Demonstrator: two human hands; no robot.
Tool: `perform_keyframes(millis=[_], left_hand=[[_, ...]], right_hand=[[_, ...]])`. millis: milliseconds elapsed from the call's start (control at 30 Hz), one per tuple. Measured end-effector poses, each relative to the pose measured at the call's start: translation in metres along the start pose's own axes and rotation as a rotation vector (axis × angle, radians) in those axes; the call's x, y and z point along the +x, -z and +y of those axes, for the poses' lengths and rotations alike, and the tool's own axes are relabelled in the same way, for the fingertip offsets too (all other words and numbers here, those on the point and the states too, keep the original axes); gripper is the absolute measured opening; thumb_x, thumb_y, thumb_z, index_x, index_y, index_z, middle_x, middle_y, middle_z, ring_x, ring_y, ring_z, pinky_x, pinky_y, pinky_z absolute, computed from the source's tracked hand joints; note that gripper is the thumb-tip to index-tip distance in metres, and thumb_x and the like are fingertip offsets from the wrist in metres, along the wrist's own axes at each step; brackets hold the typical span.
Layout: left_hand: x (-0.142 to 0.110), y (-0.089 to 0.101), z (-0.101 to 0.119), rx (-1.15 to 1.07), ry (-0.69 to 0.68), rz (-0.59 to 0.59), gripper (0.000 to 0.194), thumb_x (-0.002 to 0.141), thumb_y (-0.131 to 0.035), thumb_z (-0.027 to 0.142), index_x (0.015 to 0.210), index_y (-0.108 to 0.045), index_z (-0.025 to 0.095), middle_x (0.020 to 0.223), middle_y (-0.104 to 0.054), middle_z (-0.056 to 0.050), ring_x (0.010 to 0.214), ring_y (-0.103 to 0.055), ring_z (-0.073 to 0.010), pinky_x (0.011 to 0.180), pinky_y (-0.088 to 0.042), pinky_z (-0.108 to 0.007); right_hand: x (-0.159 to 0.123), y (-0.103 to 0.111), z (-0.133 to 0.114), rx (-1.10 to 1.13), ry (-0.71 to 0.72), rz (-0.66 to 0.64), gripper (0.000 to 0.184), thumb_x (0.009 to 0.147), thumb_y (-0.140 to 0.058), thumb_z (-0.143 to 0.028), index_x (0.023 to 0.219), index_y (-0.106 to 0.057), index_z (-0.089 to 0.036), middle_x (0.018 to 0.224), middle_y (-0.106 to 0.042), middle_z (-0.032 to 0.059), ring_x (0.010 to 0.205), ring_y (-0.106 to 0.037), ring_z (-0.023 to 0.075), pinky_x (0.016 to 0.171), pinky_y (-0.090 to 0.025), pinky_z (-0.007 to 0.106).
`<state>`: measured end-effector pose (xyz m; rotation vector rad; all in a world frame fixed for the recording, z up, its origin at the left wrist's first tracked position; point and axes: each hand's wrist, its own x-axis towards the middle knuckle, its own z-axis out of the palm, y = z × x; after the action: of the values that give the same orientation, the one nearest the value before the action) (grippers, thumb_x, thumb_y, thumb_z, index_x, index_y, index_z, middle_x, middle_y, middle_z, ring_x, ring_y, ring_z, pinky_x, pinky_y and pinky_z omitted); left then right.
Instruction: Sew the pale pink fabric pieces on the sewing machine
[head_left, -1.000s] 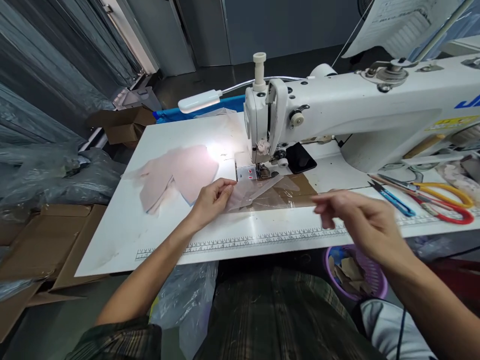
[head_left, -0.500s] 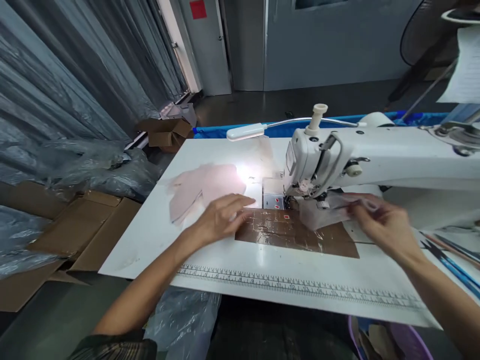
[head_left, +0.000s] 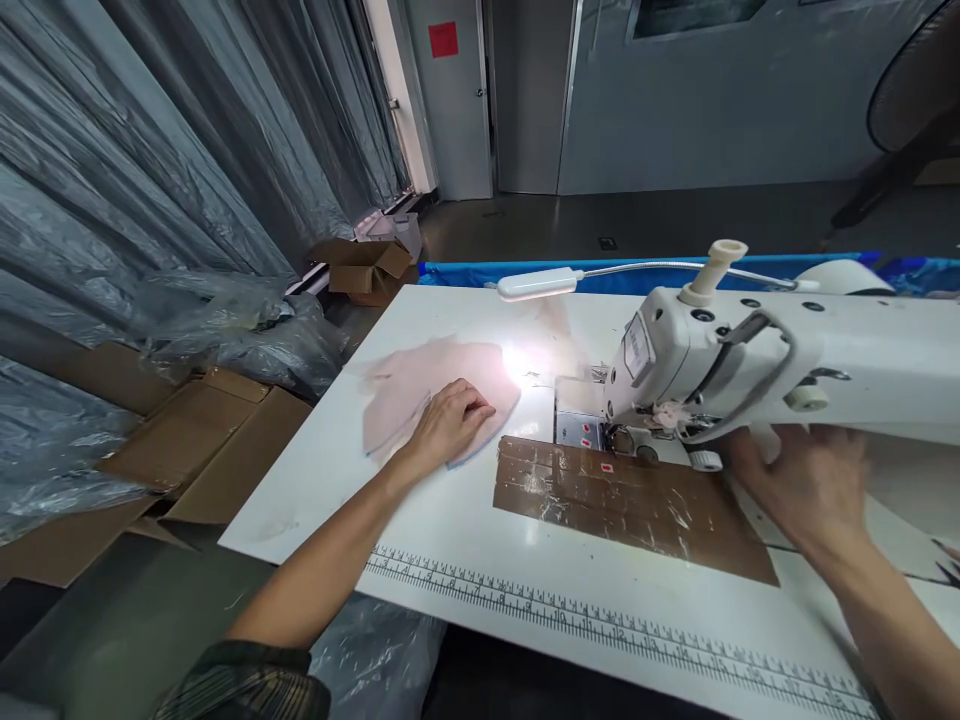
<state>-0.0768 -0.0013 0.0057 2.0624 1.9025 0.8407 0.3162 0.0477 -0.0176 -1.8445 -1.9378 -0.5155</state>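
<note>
My left hand [head_left: 452, 425] is over the stack of pale pink fabric pieces [head_left: 405, 390] on the left of the table, its fingers curled and pinched at the top piece. To the right, my right hand [head_left: 814, 485] reaches under the arm of the white sewing machine [head_left: 750, 350]. Its fingertips are hidden behind the machine head, and the sheer fabric it held earlier does not show. Between the hands, brown tape [head_left: 630, 510] covers the table in front of the needle plate [head_left: 579, 430].
A lit lamp [head_left: 537, 284] on a bendable stem shines over the fabric. A printed ruler [head_left: 555, 615] runs along the front edge of the white table [head_left: 322, 490]. Cardboard boxes [head_left: 225, 430] and clear plastic bags [head_left: 247, 340] lie on the left. Dark blade tips [head_left: 949, 570] show at far right.
My right hand carried the sheer fabric from the needle area rightward and behind the machine head. My left hand let go of it and moved left onto the pink pieces. The view has turned left.
</note>
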Motion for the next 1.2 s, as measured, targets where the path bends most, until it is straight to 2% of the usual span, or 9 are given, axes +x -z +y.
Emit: perform_keyframes(millis=[133,367,600,667,733,800,900,1033,1200], left_hand=[[-0.001,0.001,-0.003,-0.09,0.01,0.065,0.018,0.088,-0.058,0.028,0.075,-0.067,0.02,0.086,-0.068,-0.003,0.072,-0.062,-0.0157,0.068,-0.047,-0.029],[-0.001,-0.001,-0.007,-0.199,0.068,0.096,0.015,0.084,-0.064,0.027,0.073,-0.07,0.02,0.087,-0.07,-0.003,0.07,-0.062,-0.0143,0.066,-0.048,-0.028],[-0.001,-0.003,-0.002,-0.076,0.109,0.021,0.018,0.082,-0.068,0.03,0.07,-0.063,0.019,0.085,-0.064,-0.001,0.07,-0.058,-0.014,0.069,-0.047,-0.03],[-0.001,-0.001,-0.004,-0.114,0.12,0.02,0.02,0.084,-0.065,0.029,0.067,-0.063,0.019,0.084,-0.064,-0.002,0.071,-0.058,-0.0144,0.07,-0.047,-0.03],[0.0,0.0,-0.007,-0.175,0.123,0.022,0.02,0.085,-0.064,0.028,0.066,-0.065,0.019,0.086,-0.066,-0.002,0.071,-0.059,-0.0146,0.07,-0.048,-0.03],[0.0,0.0,-0.01,-0.219,0.129,0.02,0.021,0.085,-0.063,0.027,0.066,-0.066,0.019,0.088,-0.067,-0.002,0.07,-0.059,-0.0142,0.071,-0.048,-0.03],[0.0,-0.001,-0.012,-0.232,0.149,0.021,0.018,0.083,-0.066,0.027,0.067,-0.067,0.019,0.091,-0.067,-0.003,0.07,-0.058,-0.0137,0.07,-0.049,-0.03],[0.0,-0.004,-0.009,-0.163,0.159,0.048,0.016,0.075,-0.076,0.031,0.077,-0.066,0.018,0.093,-0.064,-0.003,0.073,-0.059,-0.0143,0.07,-0.049,-0.029],[-0.002,-0.002,-0.006,-0.171,0.146,0.051,0.014,0.084,-0.065,0.025,0.073,-0.068,0.018,0.09,-0.066,-0.002,0.076,-0.062,-0.015,0.076,-0.051,-0.03]], right_hand=[[-0.009,-0.007,-0.011,0.155,0.124,0.144,0.049,0.091,-0.036,-0.048,0.077,-0.068,-0.014,0.078,-0.051,0.0162,0.086,-0.049,0.0349,0.065,-0.041,0.042],[-0.015,-0.005,-0.02,0.397,0.245,0.263,0.036,0.091,-0.044,-0.039,0.083,-0.069,-0.014,0.078,-0.051,0.0106,0.081,-0.048,0.0283,0.071,-0.044,0.041],[-0.017,0.003,-0.029,0.49,0.356,0.3,0.027,0.091,-0.05,-0.035,0.083,-0.066,-0.015,0.084,-0.062,0.0115,0.081,-0.058,0.0276,0.069,-0.047,0.04],[-0.022,0.01,-0.032,0.446,0.423,0.203,0.026,0.092,-0.048,-0.035,0.085,-0.066,-0.017,0.082,-0.064,0.0103,0.076,-0.061,0.0271,0.061,-0.048,0.038],[-0.03,0.022,-0.039,0.424,0.481,0.002,0.026,0.094,-0.045,-0.035,0.095,-0.067,-0.02,0.084,-0.067,0.0076,0.072,-0.063,0.0257,0.056,-0.048,0.037],[-0.037,0.036,-0.052,0.517,0.539,-0.207,0.025,0.095,-0.045,-0.032,0.106,-0.066,-0.025,0.095,-0.07,0.0047,0.078,-0.066,0.0233,0.063,-0.053,0.037],[-0.037,0.055,-0.084,0.732,0.592,-0.362,0.023,0.095,-0.046,-0.027,0.109,-0.065,-0.024,0.108,-0.068,0.0049,0.09,-0.067,0.0203,0.077,-0.056,0.035],[-0.015,0.05,-0.142,0.861,0.633,-0.385,0.031,0.096,-0.04,-0.023,0.118,-0.062,-0.017,0.111,-0.064,0.0102,0.097,-0.063,0.0205,0.083,-0.055,0.035],[0.017,-0.003,-0.194,0.614,0.517,-0.29,0.037,0.09,-0.042,-0.022,0.118,-0.062,-0.011,0.119,-0.06,0.0174,0.107,-0.053,0.0338,0.086,-0.049,0.05]])
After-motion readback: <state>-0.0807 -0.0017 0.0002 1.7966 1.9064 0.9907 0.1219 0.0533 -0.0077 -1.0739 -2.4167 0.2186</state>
